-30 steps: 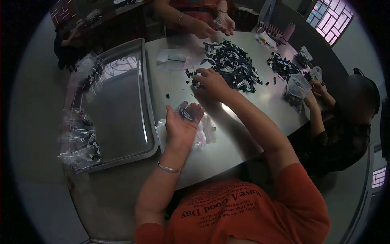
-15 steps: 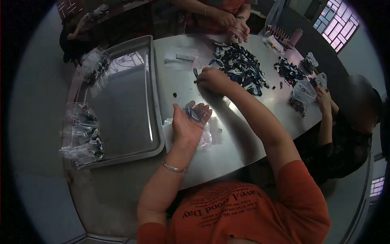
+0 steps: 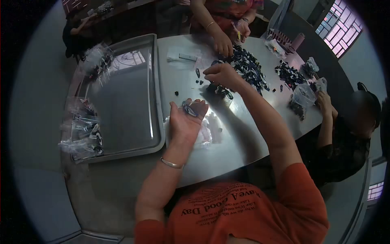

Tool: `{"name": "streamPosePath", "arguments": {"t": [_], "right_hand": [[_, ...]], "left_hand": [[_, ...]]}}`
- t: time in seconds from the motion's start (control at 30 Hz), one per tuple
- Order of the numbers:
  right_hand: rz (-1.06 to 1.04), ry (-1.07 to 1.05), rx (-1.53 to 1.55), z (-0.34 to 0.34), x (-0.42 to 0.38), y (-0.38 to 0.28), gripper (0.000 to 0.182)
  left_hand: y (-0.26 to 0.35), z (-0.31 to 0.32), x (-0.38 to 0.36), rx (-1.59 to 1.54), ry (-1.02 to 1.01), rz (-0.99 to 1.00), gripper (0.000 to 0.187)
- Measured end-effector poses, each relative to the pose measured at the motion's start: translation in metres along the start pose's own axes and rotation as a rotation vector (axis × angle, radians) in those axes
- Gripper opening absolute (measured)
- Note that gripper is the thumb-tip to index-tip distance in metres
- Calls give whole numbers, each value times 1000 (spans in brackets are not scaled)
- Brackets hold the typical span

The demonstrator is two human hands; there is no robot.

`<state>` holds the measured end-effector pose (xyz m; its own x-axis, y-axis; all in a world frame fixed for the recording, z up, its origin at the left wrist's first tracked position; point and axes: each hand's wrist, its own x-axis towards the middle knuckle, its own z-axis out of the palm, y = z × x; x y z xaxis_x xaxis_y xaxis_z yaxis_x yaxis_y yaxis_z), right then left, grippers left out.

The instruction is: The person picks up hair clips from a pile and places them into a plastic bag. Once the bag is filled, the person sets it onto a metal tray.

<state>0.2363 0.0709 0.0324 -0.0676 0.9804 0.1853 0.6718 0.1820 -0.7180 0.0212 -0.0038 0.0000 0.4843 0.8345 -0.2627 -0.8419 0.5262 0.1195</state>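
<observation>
My left hand [image 3: 187,120] lies palm up over the table with its fingers stretched out. Several dark and white snap hair clips [image 3: 190,109] rest on its palm and fingers. Beside the big pile of hair clips [image 3: 248,67], my right hand [image 3: 221,76] hovers with its fingers bent together; whatever they hold is hidden. A few loose clips [image 3: 222,92] lie just below that hand. One single dark clip [image 3: 198,72] and some small dark bits sit to its left. Clear plastic bags [image 3: 205,132] are spread under and beside my left hand.
A large metal tray [image 3: 122,97] stands at left, with filled clear bags [image 3: 86,130] along its edge. Across the table a person's hand [image 3: 223,44] reaches into the pile. At right, another person's hand [image 3: 323,101] is beside a bag [image 3: 304,95] and a smaller clip pile [image 3: 290,74].
My right hand has shifted slightly right, uncovering loose clips below it. My left hand moved a little left. The person opposite has lowered one hand to the pile.
</observation>
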Motion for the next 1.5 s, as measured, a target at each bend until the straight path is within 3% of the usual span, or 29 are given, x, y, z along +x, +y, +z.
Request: {"name": "streamPosePath", "arguments": {"t": [0.07,0.1,0.2,0.37,0.43,0.47,0.5,0.57,0.7,0.93,1.03,1.1,1.2,1.23,1.33,1.43,1.5], "right_hand": [[229,-81,254,-14,-17,-31,27],[200,-99,432,-16,-24,-37,23],[234,-172,554,-28,-47,-67,24],[66,-264,591,-28,-88,-120,20],[-44,-225,563,-8,-96,-119,20],[-206,-136,331,-1,-99,-118,21],[-207,-137,328,3,-100,-118,21],[-375,-6,21,8,-100,-118,22],[-363,51,46,11,-100,-123,22],[-480,35,-137,15,-96,-120,22],[-515,83,-97,15,-96,-122,17],[-551,244,-162,9,-98,-129,12],[-199,283,28,4,-108,-118,20],[-49,225,130,6,-112,-114,32],[233,-58,538,9,-117,-105,41],[225,-23,546,8,-109,-105,38],[97,61,358,-4,-96,-103,37]], "left_hand": [[-1,-5,3,-24,-35,4,57],[-1,-7,5,-58,-31,-2,57],[-2,-4,4,-96,5,3,58],[-3,9,-3,-58,115,42,61],[-1,10,-5,-48,86,27,62],[0,14,-7,6,156,10,64],[0,17,-9,59,225,-6,66],[0,14,-8,16,183,-8,69],[3,16,-11,-117,71,-45,75],[4,9,-6,-69,53,6,77],[3,12,-8,-22,34,15,76],[4,13,-8,-74,66,12,74],[6,12,-7,-181,4,-12,70],[7,12,-5,-184,3,-9,70],[4,11,-4,-209,-16,-11,64],[0,11,-3,-132,-66,21,53],[3,8,0,0,-144,31,42]]}}
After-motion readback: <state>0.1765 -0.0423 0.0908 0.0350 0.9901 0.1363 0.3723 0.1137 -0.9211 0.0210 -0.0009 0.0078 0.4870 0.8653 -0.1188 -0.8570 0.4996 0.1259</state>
